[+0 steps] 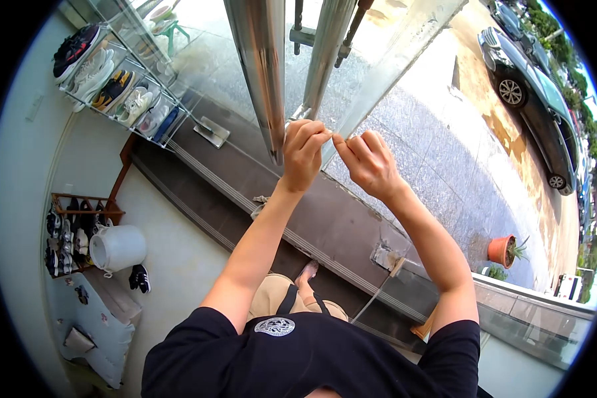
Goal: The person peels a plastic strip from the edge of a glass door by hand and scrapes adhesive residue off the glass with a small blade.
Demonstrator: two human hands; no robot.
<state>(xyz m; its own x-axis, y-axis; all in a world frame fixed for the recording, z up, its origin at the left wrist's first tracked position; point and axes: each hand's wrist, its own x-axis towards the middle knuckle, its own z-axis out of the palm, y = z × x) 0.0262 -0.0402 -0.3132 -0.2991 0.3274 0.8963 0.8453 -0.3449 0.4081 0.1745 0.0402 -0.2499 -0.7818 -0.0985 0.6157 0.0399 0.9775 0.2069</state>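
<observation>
Both hands are raised in front of me at a glass door, with their fingertips almost meeting. My left hand point(303, 156) is closed in a pinch beside the lower end of a long shiny metal door handle point(262, 73). My right hand point(368, 164) is also closed, thumb and forefinger pinched, by the edge of the glass door panel point(378, 86). Whatever lies between the fingertips is too small to name. A second metal tube point(330, 53) runs behind the left fingers, near a dark metal lock bar point(303, 34).
Brown steps point(318, 199) lie below the doorway. A shoe rack point(129, 93) stands at left, with a white bucket point(118, 248) and a wooden shoe shelf point(89, 205) below it. Outside are paving, a potted plant point(502, 251) and a parked dark car point(534, 106).
</observation>
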